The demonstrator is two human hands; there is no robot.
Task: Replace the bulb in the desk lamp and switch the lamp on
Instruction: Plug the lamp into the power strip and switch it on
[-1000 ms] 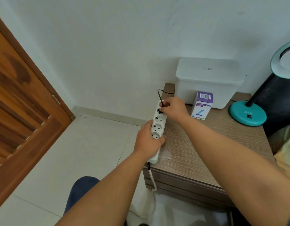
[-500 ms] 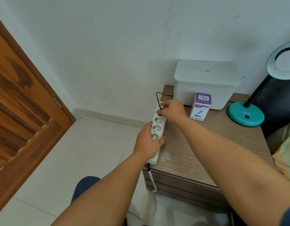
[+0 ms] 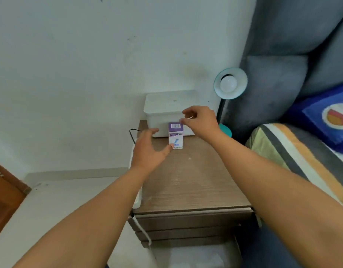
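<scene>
Purple-and-white, the small bulb box [image 3: 175, 135] stands upright on the wooden surface [image 3: 193, 182], just in front of a white lidded bin [image 3: 164, 107]. The left hand [image 3: 150, 149] reaches toward it with its grip spread, thumb tip at the box's lower front, while the right hand [image 3: 200, 120] hovers at the box's top corner, fingers loosely curled and holding nothing. Behind stands the teal desk lamp [image 3: 230, 83], a white bulb [image 3: 228, 83] in its shade, beside the bed [image 3: 302, 147].
</scene>
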